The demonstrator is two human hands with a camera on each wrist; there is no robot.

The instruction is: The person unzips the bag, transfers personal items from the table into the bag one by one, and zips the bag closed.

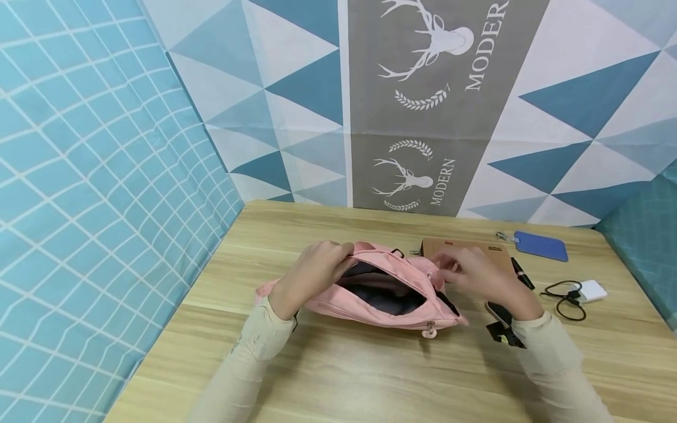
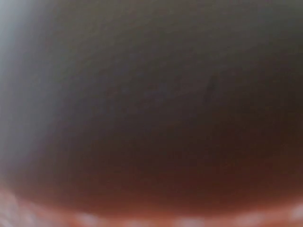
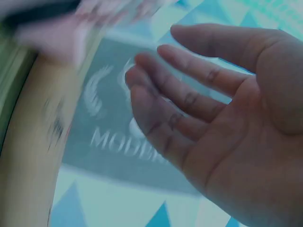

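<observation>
Frame centre: left hand (image 1: 316, 267) clamped on pink bag (image 1: 399, 267); right hand (image 1: 478, 273) empty, fingers apart. Apparent step: opening bag; next needs steady hold.

The pink bag (image 1: 394, 267) looks like matt woven cloth, softly creased; the dark lining (image 1: 391, 299) inside it is smoother fabric. Beneath the bag, the table (image 1: 338, 376) has a wood-grain surface, smooth, with a satin sheen. To the bag's right lie a blue card holder (image 1: 540, 247) in smooth, plastic-looking material, its shiny metal clip (image 1: 501, 235), and a smooth white plastic-looking block (image 1: 589, 291). Behind the bag, the printed wall covering (image 1: 301, 106) looks matt and lightly creased.
</observation>
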